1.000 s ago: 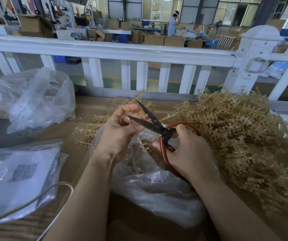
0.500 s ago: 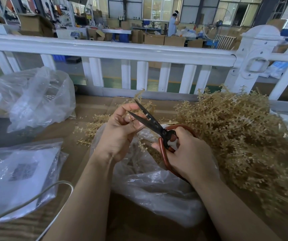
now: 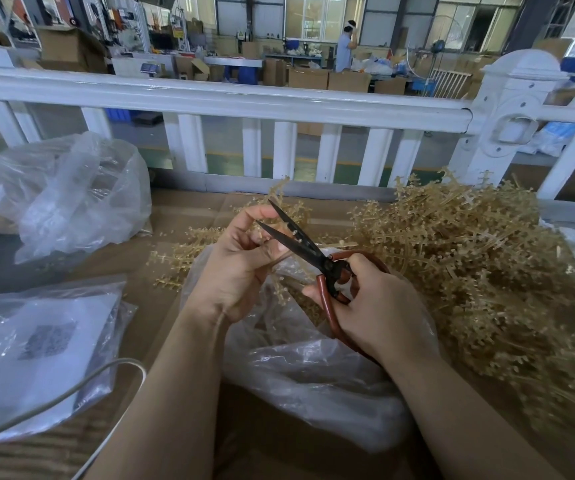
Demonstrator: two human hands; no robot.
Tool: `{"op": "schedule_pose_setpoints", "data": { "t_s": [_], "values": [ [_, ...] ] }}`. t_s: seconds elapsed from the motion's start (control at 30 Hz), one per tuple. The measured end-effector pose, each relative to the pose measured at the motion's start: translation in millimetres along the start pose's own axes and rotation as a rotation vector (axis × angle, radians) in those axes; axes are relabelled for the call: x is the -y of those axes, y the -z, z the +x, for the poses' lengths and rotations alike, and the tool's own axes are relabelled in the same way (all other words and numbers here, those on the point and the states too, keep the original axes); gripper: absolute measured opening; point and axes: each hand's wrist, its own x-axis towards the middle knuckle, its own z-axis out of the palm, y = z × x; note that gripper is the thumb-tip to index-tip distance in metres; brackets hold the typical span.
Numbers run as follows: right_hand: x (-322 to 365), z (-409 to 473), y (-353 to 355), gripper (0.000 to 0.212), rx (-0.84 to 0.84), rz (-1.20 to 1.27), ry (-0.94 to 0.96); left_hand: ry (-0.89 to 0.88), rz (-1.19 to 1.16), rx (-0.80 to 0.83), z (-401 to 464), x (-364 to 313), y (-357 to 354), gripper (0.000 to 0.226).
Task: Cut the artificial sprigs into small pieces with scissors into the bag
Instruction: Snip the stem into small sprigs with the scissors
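Gripping the red-brown handles of the scissors (image 3: 317,258), the right hand (image 3: 379,306) curls its fingers through and around the loops, with the dark blades parted and pointing up and to the left. The left hand (image 3: 237,265) sits just beside the blades, its thumb and fingers pinching a thin tan sprig (image 3: 262,233) that runs between them. Both hands hover over the open clear bag (image 3: 314,368), which lies on the brown cardboard surface (image 3: 182,216) and holds small tan pieces. A large heap of sprigs (image 3: 480,265) lies to the right, touching the bag. On the left lie a crumpled clear bag (image 3: 71,195) and a flat plastic packet (image 3: 36,348) with a white cable (image 3: 71,393) over it. A white railing (image 3: 210,102) crosses behind.
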Motion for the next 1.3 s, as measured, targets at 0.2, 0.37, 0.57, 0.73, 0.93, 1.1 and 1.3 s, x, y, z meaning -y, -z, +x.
{"op": "schedule_pose_setpoints", "data": {
  "t_s": [0.2,0.37,0.57,0.73,0.93,1.1,1.3],
  "values": [
    [1.9,0.5,2.4,0.065,0.001,0.012,0.002,-0.001,0.002,-0.007,0.2,-0.7,-0.8,0.039],
    [3.5,0.8,4.4,0.07,0.002,0.019,-0.001,0.006,0.004,-0.007,0.1,-1.9,-1.9,0.039],
    [6.1,0.0,7.3,0.077,0.011,0.03,0.012,0.021,0.024,-0.017,-0.6,-3.5,-3.3,0.045],
    [9.2,-1.4,10.4,0.083,0.01,0.054,0.022,0.033,0.019,-0.005,-1.4,-4.0,-3.4,0.042],
    [9.3,-0.6,9.8,0.086,0.016,0.038,0.001,0.039,0.015,0.004,-2.2,-4.8,-3.3,0.043],
    [9.0,0.0,9.3,0.083,0.021,0.03,-0.014,0.037,0.028,0.0,-2.4,-5.9,-4.7,0.048],
    [4.3,0.3,4.3,0.07,0.012,0.02,-0.019,0.051,0.007,-0.017,-2.7,-5.3,-3.8,0.03]
  ]
}}
